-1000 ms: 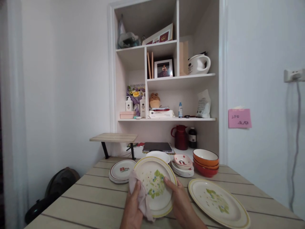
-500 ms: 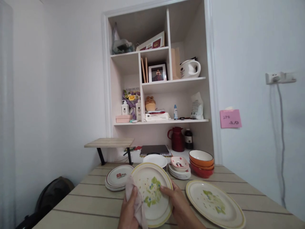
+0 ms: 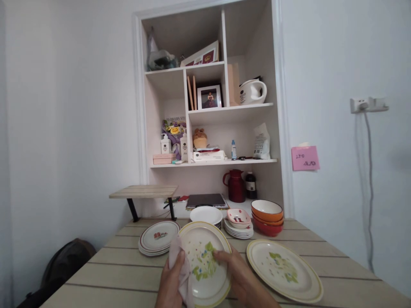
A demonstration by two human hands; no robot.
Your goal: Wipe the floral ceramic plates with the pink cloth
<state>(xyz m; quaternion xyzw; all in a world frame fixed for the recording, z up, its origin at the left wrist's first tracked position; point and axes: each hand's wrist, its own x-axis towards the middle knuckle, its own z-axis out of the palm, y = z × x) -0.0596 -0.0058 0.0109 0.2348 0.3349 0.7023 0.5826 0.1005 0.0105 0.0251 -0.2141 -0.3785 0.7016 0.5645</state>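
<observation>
A cream plate (image 3: 205, 256) with a yellow rim and green leaf pattern is held tilted up above the near part of the table. My right hand (image 3: 236, 273) grips its right edge, thumb on the face. At the left edge, my left hand (image 3: 171, 278) is closed on a pale pink cloth (image 3: 181, 265), pressing it against the plate. A matching oval plate (image 3: 284, 271) lies flat on the table to the right of my right hand. Beyond my left hand sits a stack of red-rimmed plates (image 3: 159, 236).
On the slatted table (image 3: 105, 273), white plates (image 3: 206, 214), small dishes with a pink bowl (image 3: 238, 217), and orange and red bowls (image 3: 267, 217) stand at the back. A small raised shelf (image 3: 143, 191) is back left. Behind are a red jug (image 3: 236, 186) and a wall shelf unit (image 3: 208, 164).
The view has shifted slightly, so the surroundings sit a little further left. Both hands keep their hold on the plate and the cloth, with hardly any movement.
</observation>
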